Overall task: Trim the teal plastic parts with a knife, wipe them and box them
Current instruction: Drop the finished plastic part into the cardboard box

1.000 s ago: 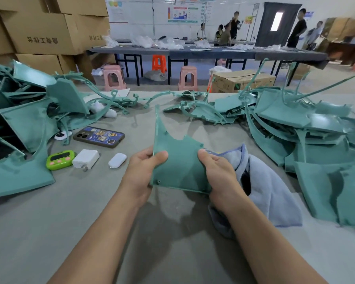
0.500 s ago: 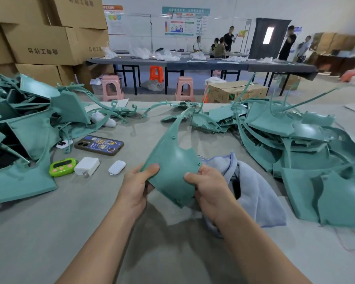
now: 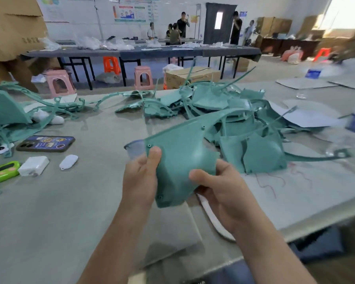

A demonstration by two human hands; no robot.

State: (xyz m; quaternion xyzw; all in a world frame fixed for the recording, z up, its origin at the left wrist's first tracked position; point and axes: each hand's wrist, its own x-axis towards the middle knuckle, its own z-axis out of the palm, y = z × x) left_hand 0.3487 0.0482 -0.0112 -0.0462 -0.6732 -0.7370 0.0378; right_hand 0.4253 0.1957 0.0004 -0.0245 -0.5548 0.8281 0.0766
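teal part (image 3: 182, 152) now tipped rightward, left hand (image 3: 140, 177) pinching its left edge, right hand (image 3: 219, 193) gripping its lower edge

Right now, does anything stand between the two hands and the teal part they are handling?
Nothing visible does. The left hand and the right hand both grip the teal part directly, thumbs on its near face. A bit of grey-blue cloth shows behind its left corner; whether the left hand holds it too cannot be told.

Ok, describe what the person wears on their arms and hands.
Nothing worn shows: the left hand and right hand are ungloved, with no rings visible, and both forearms are bare to the frame edge, with no sleeve, watch or bracelet.
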